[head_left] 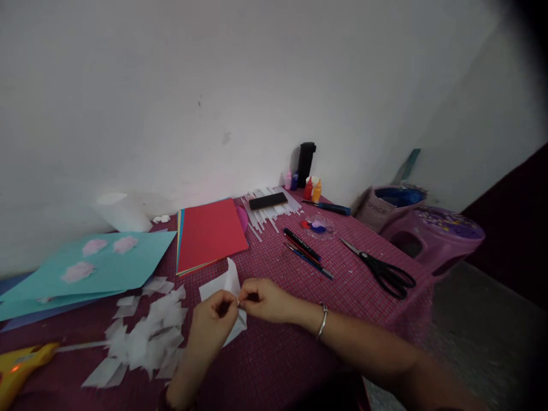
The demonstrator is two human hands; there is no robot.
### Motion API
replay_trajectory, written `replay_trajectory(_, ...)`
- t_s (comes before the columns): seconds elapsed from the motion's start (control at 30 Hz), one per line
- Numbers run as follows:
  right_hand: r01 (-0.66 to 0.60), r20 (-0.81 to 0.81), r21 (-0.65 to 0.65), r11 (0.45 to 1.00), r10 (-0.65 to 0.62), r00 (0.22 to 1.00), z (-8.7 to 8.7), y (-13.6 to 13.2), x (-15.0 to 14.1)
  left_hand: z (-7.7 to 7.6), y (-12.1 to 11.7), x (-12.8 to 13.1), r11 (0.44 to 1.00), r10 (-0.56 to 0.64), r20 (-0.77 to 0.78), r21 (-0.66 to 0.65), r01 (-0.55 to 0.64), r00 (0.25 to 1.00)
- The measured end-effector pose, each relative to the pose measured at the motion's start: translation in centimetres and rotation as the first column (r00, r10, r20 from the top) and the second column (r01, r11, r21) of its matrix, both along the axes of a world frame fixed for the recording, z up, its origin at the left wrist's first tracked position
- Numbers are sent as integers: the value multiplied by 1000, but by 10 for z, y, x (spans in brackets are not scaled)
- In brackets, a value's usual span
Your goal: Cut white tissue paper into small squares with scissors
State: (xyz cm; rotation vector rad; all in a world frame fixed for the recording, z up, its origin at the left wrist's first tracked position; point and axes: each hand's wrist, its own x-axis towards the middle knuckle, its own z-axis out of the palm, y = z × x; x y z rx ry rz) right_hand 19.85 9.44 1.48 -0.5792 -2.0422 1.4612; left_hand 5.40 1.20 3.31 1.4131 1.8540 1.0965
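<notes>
My left hand [213, 319] and my right hand [262, 299] meet fingertip to fingertip at the front of the table. Both are closed in a pinch on a small bit of white tissue paper [238, 301], mostly hidden by the fingers. Just behind and under them is a white paper sheet [210, 285], with one part standing up. Left of my left hand lies a loose heap of white tissue paper squares [148, 337]. A silver bracelet circles my right wrist.
A yellow glue gun [25, 365], its light glowing, lies at front left. Turquoise card [111, 262] with pink tufts and red paper [212, 234] lie behind. Pens [306, 248], black-handled scissors [381, 268], a phone [268, 201] and paint bottles [317, 191] are toward the right.
</notes>
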Motion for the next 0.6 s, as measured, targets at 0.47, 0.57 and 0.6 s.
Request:
replay_trajectory(0.47,-27,-23,-219,975,22,999,0,3,-1,-3,3,-1,998,-29,399,-41,50,916)
replay_trajectory(0.57,-15,-11,-254,967,13,1000,5,3,0,-5,3,-1,999,-23,356,-25,34,934)
replay_trajectory(0.6,-10,-6,-266,964,9,1000,7,3,0,-6,2,0,1000,-24,317,-8,27,948)
